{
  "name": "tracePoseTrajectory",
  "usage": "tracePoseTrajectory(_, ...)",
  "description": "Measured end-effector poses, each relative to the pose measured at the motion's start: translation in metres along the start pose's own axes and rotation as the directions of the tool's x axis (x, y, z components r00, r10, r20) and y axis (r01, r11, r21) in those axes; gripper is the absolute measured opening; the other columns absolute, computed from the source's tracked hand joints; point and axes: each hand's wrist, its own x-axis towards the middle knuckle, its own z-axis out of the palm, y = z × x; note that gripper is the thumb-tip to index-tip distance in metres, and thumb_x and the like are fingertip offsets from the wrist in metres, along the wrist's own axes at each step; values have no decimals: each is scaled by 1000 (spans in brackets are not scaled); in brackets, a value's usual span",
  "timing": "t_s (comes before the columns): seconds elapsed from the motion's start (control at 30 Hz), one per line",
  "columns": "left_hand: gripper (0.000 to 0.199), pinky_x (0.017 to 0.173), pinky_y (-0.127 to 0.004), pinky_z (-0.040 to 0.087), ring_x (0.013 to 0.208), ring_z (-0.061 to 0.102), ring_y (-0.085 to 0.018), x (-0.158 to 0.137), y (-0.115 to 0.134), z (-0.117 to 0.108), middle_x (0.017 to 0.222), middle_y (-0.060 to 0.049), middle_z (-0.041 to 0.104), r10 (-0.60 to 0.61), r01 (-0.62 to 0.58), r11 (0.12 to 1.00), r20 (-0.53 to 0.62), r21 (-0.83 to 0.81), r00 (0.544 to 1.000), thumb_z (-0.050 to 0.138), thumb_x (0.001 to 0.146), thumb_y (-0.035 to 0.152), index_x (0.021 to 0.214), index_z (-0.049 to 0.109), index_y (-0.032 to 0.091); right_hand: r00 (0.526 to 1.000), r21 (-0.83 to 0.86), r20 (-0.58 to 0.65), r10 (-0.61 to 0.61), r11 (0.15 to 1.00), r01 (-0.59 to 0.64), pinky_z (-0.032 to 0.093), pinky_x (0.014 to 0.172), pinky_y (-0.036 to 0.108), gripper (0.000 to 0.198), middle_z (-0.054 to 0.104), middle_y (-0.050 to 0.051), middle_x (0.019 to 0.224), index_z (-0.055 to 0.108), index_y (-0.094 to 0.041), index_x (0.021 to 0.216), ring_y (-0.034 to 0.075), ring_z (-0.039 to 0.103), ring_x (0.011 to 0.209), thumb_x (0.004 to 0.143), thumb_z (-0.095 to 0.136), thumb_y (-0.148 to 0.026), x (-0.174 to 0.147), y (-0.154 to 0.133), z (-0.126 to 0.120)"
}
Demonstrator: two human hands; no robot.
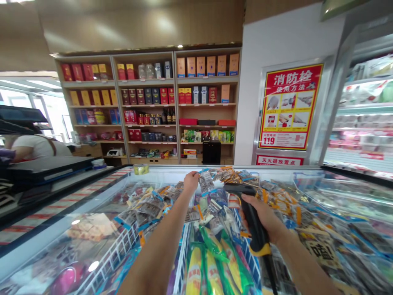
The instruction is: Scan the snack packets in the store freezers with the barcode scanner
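My left hand (191,181) reaches to the far side of the chest freezer, fingers closed on the top edge of a small snack packet (206,181) that hangs upright. In my right hand (260,213) is a black and yellow barcode scanner (256,223), gripped round its handle, with its head pointing left toward the packet. More blue and orange snack packets (231,175) lie in a heap behind and around both hands. Below them, green and yellow bags of corn (211,262) fill a white wire basket (181,256).
The freezer's glass lid (61,237) covers the left side. A roll of tape (141,169) sits on the far rim. Shelves of boxed bottles (147,96) stand behind, with a red fire-hydrant poster (290,107) on the wall. Another person (39,146) is at the counter on the left.
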Motion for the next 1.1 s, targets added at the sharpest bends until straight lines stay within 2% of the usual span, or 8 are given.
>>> tracePoseTrajectory(0.2,25,50,-18,36,60,54,-11,5,-1,-17,65,-3,61,-31,31,999,-17,40,999,39,73,26,76,62,15,999,-35,32,22,999,-21,39,30,19,25,53,-3,45,49,-17,67,9,48,32,68,51,-42,-1,7,4)
tracePoseTrajectory(0.5,27,50,-19,34,60,54,-12,5,7,-24,63,-3,61,-11,15,994,-41,112,999,37,73,26,74,62,16,994,-14,67,88,996,-87,38,29,18,27,54,-3,45,50,-16,72,9,48,32,68,51,-43,-6,2,4)
tracePoseTrajectory(0.67,26,52,-20,34,63,55,-13,5,9,-34,68,-4,62,-3,7,974,-18,227,1000,37,73,25,74,62,16,998,6,21,51,999,-52,38,28,18,24,53,-2,43,50,-15,66,9,48,31,70,49,-39,-9,-6,2)
tracePoseTrajectory(0.8,23,56,-20,36,66,56,-13,10,-3,-53,72,-4,63,-28,-3,926,78,377,997,41,70,23,76,62,18,999,30,-42,-21,999,22,39,28,19,24,53,-2,43,49,-15,61,9,48,31,69,51,-38,-9,-13,-7)
tracePoseTrajectory(0.93,21,62,-21,39,75,57,-16,19,-19,-83,77,-6,65,-123,2,838,186,545,975,45,65,19,76,63,19,992,50,-114,-46,997,52,39,28,19,25,54,-1,42,50,-15,59,10,48,31,69,51,-38,3,-23,-20)
tracePoseTrajectory(1.03,24,71,-27,40,88,55,-22,30,-25,-100,91,-9,63,-188,35,745,159,666,969,50,59,13,78,63,20,984,17,-162,-76,997,80,39,28,20,28,53,-1,40,48,-15,55,10,48,30,70,50,-39,14,-31,-32)
tracePoseTrajectory(1.1,33,76,-31,39,94,52,-24,40,-25,-100,101,-10,59,-186,45,718,128,695,974,50,58,11,87,61,20,980,-5,-165,-111,994,111,39,29,21,27,54,-1,41,49,-15,56,10,48,31,70,50,-38,20,-35,-40)
